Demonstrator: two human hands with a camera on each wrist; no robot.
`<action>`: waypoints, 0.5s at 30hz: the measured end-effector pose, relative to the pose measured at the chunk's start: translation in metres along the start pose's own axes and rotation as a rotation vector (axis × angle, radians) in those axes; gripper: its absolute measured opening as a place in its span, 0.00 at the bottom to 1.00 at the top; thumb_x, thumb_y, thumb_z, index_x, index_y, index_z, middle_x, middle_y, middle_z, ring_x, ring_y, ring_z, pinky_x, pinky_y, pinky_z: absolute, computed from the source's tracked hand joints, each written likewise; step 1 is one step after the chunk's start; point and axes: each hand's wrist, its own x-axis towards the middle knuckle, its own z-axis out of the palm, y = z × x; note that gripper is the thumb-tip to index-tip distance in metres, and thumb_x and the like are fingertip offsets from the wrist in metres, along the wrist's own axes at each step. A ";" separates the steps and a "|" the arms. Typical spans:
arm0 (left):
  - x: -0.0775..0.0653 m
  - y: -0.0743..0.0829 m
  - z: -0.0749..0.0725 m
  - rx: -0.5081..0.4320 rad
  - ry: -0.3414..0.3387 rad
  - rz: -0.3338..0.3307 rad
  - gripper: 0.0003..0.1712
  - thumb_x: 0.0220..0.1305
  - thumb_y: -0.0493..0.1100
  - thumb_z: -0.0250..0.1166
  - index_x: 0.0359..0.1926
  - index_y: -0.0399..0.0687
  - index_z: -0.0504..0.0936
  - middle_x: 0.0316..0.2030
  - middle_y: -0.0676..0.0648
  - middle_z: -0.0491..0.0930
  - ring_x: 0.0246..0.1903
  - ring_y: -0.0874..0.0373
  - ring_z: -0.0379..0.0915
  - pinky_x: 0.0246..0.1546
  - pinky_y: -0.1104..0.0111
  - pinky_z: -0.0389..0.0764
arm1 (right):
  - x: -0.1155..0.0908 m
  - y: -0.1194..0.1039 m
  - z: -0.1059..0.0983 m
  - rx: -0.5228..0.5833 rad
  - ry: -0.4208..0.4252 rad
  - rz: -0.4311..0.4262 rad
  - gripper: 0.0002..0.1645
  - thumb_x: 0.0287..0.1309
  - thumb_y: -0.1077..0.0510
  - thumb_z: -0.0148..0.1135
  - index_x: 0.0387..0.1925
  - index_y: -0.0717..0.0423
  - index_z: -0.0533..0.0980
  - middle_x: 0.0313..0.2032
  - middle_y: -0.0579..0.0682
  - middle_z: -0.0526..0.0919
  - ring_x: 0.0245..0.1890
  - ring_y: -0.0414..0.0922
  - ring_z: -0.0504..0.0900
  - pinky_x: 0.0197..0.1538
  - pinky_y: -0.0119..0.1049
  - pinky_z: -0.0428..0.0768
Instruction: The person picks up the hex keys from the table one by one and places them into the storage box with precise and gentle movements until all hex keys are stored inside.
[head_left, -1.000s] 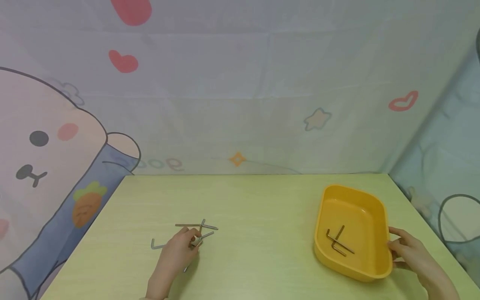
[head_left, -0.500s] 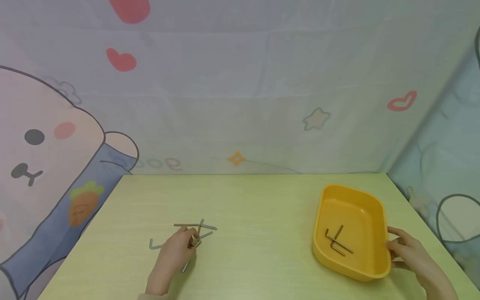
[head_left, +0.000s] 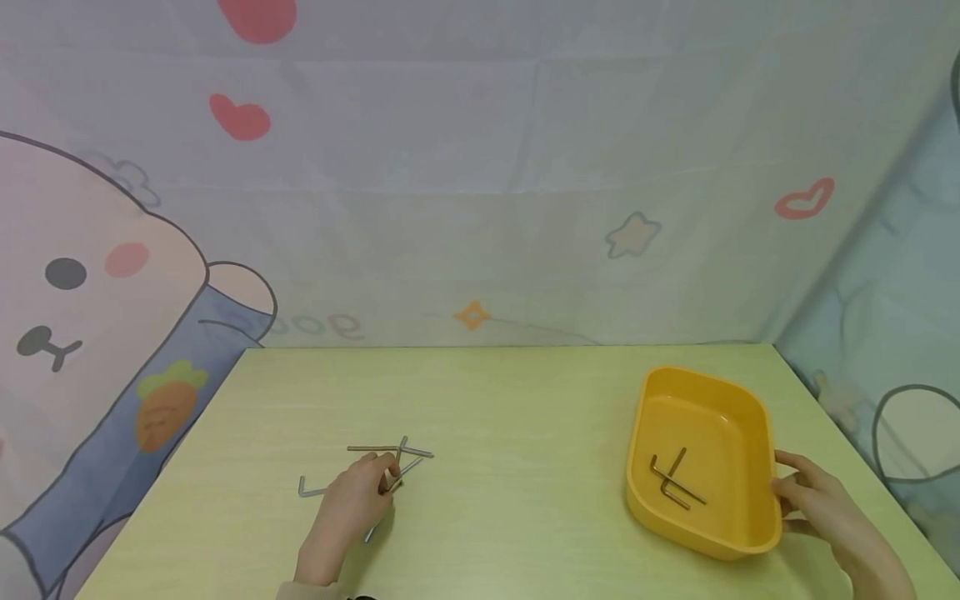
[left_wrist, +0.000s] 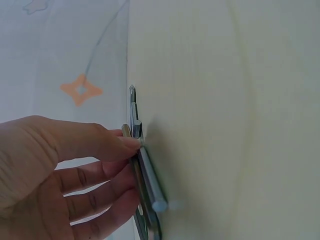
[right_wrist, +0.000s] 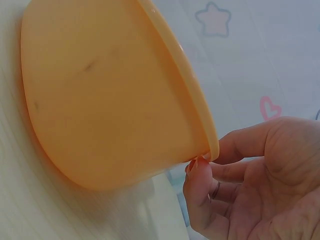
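Observation:
My left hand (head_left: 354, 498) is over a loose cluster of hex keys on the left half of the table. In the left wrist view its thumb and fingers pinch at a hex key (left_wrist: 152, 182) among others lying close together; which ones the fingers bear on is partly hidden. One silver hex key (head_left: 311, 492) sticks out left of the hand, and a brownish one (head_left: 372, 448) lies behind it. My right hand (head_left: 821, 500) pinches the right rim of a yellow plastic bin (head_left: 705, 546). Two bronze-coloured hex keys (head_left: 682, 485) lie crossed on the bin's floor.
The pale yellow-green table (head_left: 517, 467) stretches between the key cluster and the bin. Behind it hangs a printed cloth (head_left: 450, 167), which also covers the right side. The bin stands near the table's right edge.
The silver hex key by my left fingertips has tilted slightly, its far end shifting up and left. My left hand has barely moved. My right hand stays on the bin's rim.

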 end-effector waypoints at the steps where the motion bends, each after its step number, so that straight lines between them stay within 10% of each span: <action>1: 0.000 0.000 0.000 -0.001 -0.003 -0.001 0.14 0.47 0.27 0.64 0.35 0.47 0.80 0.23 0.52 0.70 0.20 0.60 0.63 0.21 0.70 0.63 | 0.000 0.000 0.000 -0.002 0.001 -0.002 0.36 0.72 0.56 0.39 0.69 0.75 0.42 0.33 0.46 0.74 0.30 0.37 0.78 0.38 0.34 0.83; 15: 0.000 0.002 0.000 0.045 0.018 0.023 0.12 0.50 0.28 0.65 0.32 0.48 0.79 0.22 0.53 0.71 0.19 0.61 0.63 0.20 0.70 0.63 | -0.004 -0.003 0.002 0.000 0.010 -0.023 0.35 0.72 0.56 0.39 0.69 0.75 0.42 0.32 0.45 0.73 0.30 0.36 0.77 0.37 0.33 0.82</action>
